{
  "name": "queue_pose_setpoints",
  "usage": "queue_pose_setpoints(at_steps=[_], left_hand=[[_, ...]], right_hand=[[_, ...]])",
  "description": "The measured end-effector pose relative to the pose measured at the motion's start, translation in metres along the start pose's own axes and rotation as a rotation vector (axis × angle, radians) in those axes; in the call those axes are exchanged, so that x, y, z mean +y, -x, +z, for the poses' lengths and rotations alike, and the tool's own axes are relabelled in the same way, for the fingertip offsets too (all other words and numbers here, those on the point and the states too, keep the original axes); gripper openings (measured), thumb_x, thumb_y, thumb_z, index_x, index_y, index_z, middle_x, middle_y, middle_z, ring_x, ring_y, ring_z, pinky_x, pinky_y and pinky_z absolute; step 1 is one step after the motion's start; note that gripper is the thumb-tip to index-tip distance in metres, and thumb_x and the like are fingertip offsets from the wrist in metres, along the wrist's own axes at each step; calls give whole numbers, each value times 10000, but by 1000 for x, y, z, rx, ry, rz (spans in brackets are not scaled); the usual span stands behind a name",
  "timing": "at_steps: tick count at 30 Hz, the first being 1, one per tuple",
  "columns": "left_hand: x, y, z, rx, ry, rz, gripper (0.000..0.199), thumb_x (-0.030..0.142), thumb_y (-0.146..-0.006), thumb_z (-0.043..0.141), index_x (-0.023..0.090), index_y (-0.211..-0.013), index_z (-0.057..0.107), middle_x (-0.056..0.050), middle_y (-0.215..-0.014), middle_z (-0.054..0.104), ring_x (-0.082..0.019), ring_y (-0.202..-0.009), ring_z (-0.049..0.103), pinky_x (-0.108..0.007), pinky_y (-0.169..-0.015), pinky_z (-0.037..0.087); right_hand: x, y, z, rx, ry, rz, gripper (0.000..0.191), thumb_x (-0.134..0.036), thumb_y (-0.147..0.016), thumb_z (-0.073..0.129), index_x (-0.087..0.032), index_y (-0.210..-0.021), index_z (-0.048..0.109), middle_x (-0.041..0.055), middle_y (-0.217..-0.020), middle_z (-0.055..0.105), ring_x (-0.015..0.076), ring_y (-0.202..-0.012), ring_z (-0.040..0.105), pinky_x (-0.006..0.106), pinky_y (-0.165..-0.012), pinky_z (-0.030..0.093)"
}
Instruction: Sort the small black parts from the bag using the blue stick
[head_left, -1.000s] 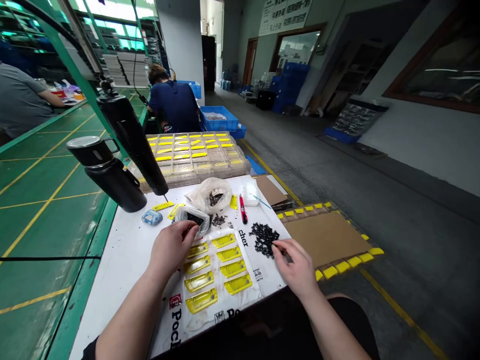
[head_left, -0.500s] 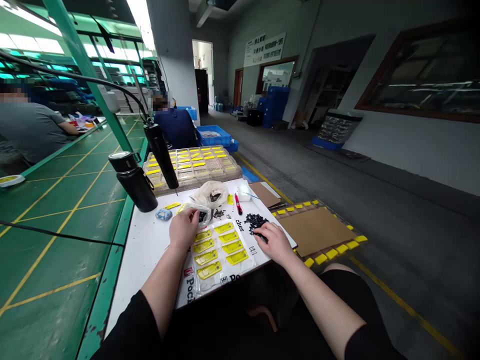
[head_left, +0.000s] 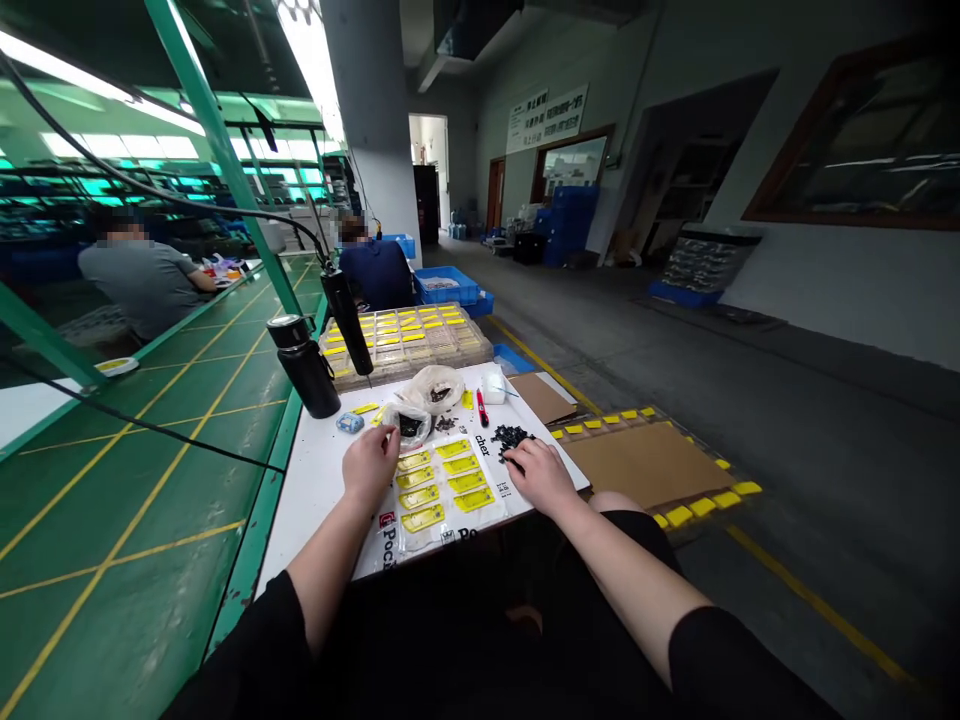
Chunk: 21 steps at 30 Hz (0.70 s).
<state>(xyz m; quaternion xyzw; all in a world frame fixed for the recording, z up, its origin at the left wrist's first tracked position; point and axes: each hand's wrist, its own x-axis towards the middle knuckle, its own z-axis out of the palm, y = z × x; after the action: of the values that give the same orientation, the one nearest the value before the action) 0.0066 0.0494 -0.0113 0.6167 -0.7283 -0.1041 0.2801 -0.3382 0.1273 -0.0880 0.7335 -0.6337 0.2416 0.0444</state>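
My left hand (head_left: 370,464) is pinched beside an open plastic bag (head_left: 421,432) of black pieces; whatever sits between its fingertips is too small to make out. At the edge of a heap of small black parts (head_left: 512,436), my right hand (head_left: 543,474) has its fingers curled down, and their tips are hidden. Between the hands, yellow handle-shaped plastic pieces (head_left: 423,518) lie in two columns on a clear plastic sheet. Behind them are a second bag (head_left: 437,380) with dark parts and a few loose small dark parts (head_left: 445,425).
A red box cutter (head_left: 481,408) and a white container (head_left: 493,386) lie at the board's far right. A black flask (head_left: 306,372) stands left, near a hanging black electric screwdriver (head_left: 348,325). Trays of yellow pieces (head_left: 405,338) are stacked behind. Two people sit further off.
The view has shifted, so the scene sits further right. My right hand has drawn its fingers closer in at the black heap. My left hand stays by the bag.
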Motion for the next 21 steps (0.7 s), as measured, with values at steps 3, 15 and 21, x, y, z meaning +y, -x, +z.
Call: queue_pose_setpoints(at_steps=[3, 15, 21], left_hand=[[-15, 33, -9, -23, -32, 13, 415, 532, -1085, 565, 190, -1232, 749, -99, -1260, 764, -192, -1131, 719, -446, -1101, 585], [-76, 137, -32, 82, -158, -61, 435, 530, -1083, 476, 242, -873, 724, -19, -889, 781, -183, -815, 742, -304, -762, 531], [-84, 148, -18, 173, -232, 41, 382, 463, -1077, 555, 259, -781, 686, 13, -748, 683, -135, -693, 691, -269, -655, 498]], right_hand=[[-2, 0, -3, -7, 9, -3, 191, -312, -1066, 687, -190, -1197, 754, 75, -1159, 717, 234, -1154, 660, 479, -1091, 533], [0, 2, 0, 65, 12, -97, 202, -281, -1080, 618, -238, -1121, 811, 81, -1115, 729, 239, -1076, 648, 403, -981, 477], [17, 21, 17, 165, 8, -214, 281, -340, -1080, 561, -264, -1100, 831, 88, -1115, 774, 255, -1043, 708, 431, -957, 508]])
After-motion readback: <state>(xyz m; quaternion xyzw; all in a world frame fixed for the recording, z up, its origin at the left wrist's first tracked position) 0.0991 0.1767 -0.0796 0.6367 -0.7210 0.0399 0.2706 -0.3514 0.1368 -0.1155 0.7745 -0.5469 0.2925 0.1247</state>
